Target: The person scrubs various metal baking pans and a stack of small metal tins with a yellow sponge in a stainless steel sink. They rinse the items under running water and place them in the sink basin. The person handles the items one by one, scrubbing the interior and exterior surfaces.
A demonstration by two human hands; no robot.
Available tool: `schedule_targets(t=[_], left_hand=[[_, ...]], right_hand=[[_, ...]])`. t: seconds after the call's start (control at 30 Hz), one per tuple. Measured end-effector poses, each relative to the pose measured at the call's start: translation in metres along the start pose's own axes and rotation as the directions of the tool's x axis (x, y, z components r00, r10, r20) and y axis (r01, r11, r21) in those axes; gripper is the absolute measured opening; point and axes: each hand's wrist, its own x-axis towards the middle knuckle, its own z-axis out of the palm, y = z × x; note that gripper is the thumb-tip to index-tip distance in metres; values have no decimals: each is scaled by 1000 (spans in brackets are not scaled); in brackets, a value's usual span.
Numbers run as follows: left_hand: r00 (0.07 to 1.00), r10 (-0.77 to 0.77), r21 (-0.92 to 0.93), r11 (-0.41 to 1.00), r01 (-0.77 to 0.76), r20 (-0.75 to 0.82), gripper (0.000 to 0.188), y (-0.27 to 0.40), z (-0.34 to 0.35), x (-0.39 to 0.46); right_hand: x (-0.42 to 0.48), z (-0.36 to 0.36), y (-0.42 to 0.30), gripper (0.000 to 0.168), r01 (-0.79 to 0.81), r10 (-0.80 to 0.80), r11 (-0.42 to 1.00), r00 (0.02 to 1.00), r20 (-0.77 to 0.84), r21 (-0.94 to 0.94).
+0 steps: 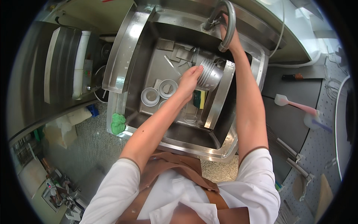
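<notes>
My left hand [190, 79] grips a stack of metal cups [209, 74], nested and lying on their side over the steel sink [145, 60]. At the back rim, my right hand [230, 35] reaches behind the curved faucet spout [231, 21]. The spout hides part of its fingers, so whether they grip the faucet's lever is unclear. Just below the stack is a yellow and green sponge [199, 99]. Two round metal rings or moulds [150, 97] [167, 89] lie on the sink floor left of my left hand, beside a third partly covered by my forearm.
Flat metal pieces [184, 54] and a thin utensil [171, 63] lie in the sink. A steel divider [219, 96] runs along its right side. A green cloth [118, 123] rests on the left front corner. Right of the sink are a knife [304, 76] and spatulas [296, 104].
</notes>
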Motion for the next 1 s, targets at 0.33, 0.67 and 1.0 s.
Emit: schedule_targets(t=[0.33,0.67,1.0], left_hand=[[998,29,-56,998,-33,-59,31,-10,9,42],[955,-26,-188,982,-32,-295,30,-31,28,70],[987,-35,47,998,43,-158,23,-16,51,84]], right_hand=[[-34,-14,-40,20,-128,115,980,989,-92,-154],[-62,14,-77,25,-771,240,-366,463,853,521],[-132,-40,-50,34,-583,589,806,773,-234,103]])
